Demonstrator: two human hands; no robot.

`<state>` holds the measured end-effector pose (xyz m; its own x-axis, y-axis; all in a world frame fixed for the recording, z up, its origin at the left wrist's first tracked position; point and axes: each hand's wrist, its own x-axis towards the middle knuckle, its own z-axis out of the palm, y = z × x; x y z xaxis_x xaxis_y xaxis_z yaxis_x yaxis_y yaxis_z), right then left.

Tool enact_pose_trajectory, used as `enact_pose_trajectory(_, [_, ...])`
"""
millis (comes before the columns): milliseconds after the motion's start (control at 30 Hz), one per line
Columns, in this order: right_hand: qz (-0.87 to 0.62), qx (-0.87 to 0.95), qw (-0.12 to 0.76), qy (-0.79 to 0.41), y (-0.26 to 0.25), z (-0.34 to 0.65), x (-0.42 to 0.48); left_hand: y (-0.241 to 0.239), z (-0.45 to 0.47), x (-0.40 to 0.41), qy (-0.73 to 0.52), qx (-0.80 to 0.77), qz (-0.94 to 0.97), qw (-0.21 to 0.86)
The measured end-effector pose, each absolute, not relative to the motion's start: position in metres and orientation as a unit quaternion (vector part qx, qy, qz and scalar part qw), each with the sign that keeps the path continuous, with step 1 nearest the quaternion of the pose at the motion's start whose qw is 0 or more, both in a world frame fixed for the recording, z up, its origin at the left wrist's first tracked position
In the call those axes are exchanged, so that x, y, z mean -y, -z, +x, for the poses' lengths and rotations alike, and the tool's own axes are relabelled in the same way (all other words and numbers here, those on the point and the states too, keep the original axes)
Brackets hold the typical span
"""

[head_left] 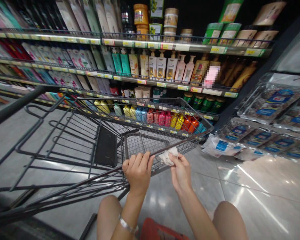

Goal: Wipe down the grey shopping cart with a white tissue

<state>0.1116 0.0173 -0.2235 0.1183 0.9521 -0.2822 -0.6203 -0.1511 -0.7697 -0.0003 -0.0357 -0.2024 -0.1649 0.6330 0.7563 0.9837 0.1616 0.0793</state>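
Observation:
A dark metal shopping cart (106, 146) fills the left and middle of the view, its basket reaching toward the shelves. My left hand (138, 170) is closed over the cart's near top rail, fingers wrapped round it. To its right, my right hand (181, 170) pinches a crumpled white cloth or tissue (168, 156) between thumb and fingers. That white piece lies against the same rail. A bracelet (126, 225) circles my left wrist. The part of the rail under the cloth is hidden.
Shelves (145, 80) of shampoo bottles and jars run along the back. Packaged goods (267, 100) hang at the right. Grey tiled floor (240, 186) lies below. Between my knees is a red object (160, 230), mostly out of frame.

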Motion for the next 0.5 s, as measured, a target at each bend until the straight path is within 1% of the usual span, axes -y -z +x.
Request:
enact_pose_trajectory(100, [-0.443,0.262,0.656,-0.552,0.227,0.109,-0.017,0.203,-0.001,0.035,0.302,0.697,-0.572,0.309])
enact_pose_trajectory(233, [-0.454,0.420,0.695,-0.365,0.243,0.102,-0.013,0.204,0.000,0.034,0.304,0.696,-0.571,0.312])
enact_pose_trajectory(367, [-0.413,0.566,0.682,-0.210,0.259,0.098,-0.006,0.204,0.003,0.035,0.308,0.697,-0.569,0.310])
enact_pose_trajectory(500, [-0.396,0.609,0.673,-0.135,0.268,0.094,-0.003,0.203,0.006,0.035,0.312,0.700,-0.566,0.305])
